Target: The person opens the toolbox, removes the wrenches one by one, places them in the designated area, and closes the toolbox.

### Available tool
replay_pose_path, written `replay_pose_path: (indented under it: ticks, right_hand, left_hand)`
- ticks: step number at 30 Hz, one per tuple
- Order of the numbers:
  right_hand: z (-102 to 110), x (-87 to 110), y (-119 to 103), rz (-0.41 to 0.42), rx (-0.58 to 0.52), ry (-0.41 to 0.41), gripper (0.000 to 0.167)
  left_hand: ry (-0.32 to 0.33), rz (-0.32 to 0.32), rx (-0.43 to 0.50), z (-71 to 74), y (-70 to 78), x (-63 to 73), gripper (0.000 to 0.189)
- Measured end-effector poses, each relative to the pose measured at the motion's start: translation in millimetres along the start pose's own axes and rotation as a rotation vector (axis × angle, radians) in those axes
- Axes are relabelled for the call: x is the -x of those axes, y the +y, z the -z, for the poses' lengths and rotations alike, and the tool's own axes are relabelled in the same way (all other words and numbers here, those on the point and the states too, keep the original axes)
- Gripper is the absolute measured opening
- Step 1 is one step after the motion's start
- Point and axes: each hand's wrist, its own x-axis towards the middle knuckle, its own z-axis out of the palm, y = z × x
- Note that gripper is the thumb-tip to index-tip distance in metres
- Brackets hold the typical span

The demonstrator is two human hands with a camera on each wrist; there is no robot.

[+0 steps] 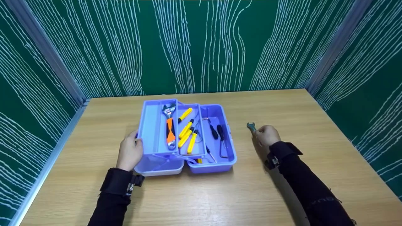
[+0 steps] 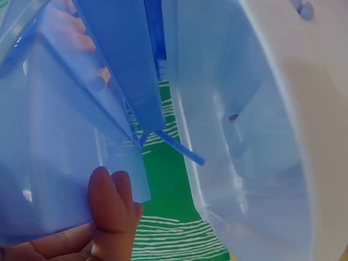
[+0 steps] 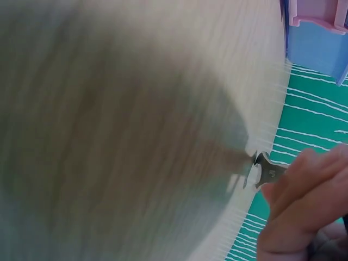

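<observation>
A small open-end wrench (image 1: 251, 126) sticks out of my right hand (image 1: 267, 135), which pinches it just above the table, right of the toolbox. Its jaw end also shows in the right wrist view, the wrench (image 3: 269, 171) close to the tabletop. My left hand (image 1: 130, 151) grips the left edge of the raised upper tray (image 1: 149, 125) of a purple-blue toolbox (image 1: 212, 169). In the left wrist view, fingers (image 2: 109, 201) wrap the tray's edge. An adjustable wrench (image 1: 170, 128) with an orange handle lies in that tray.
Several yellow-handled screwdrivers (image 1: 192, 142) lie in the middle tray. Black-handled tools (image 1: 220, 133) sit in the toolbox's right-hand bottom part. The wooden table (image 1: 201, 201) meets green walls (image 1: 220, 47) with white wavy lines at the back and sides.
</observation>
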Motion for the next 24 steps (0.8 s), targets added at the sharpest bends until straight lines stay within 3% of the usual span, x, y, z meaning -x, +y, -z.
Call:
replay_pose_path:
  ticks: [8, 24]
  right_hand:
    - [4.7, 6.1, -6.6, 0.001, 0.072, 0.017, 0.035]
    - [-2.3, 8.4, -7.6, -0.081, 0.182, -0.066, 0.021]
  left_hand:
    - [0.005, 0.000, 0.005, -1.0, 0.8, -0.4, 0.046]
    - [0.011, -0.009, -0.001, -1.5, -0.1, -1.4, 0.046]
